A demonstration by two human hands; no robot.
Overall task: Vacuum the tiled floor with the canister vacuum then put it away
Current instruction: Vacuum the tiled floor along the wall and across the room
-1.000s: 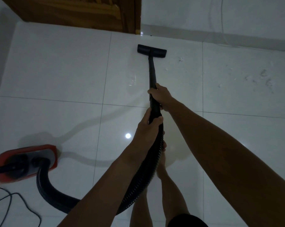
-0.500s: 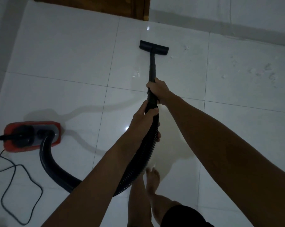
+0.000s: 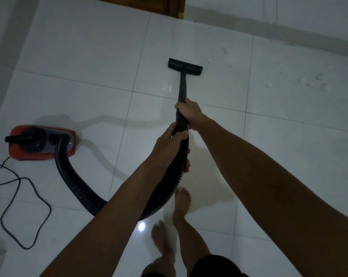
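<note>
Tiled floor: both hands grip wand.

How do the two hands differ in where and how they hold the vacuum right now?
The right hand grips the rigid wand, nearer the floor nozzle; the left hand grips lower, where the ribbed hose joins. The right hand shows its back, the left its fingers wrapped over the top. Both are curled tight round the same tube.

floor head: now farther from the wooden door, pulled back toward the person
feet: stepped backward, both visible
</note>
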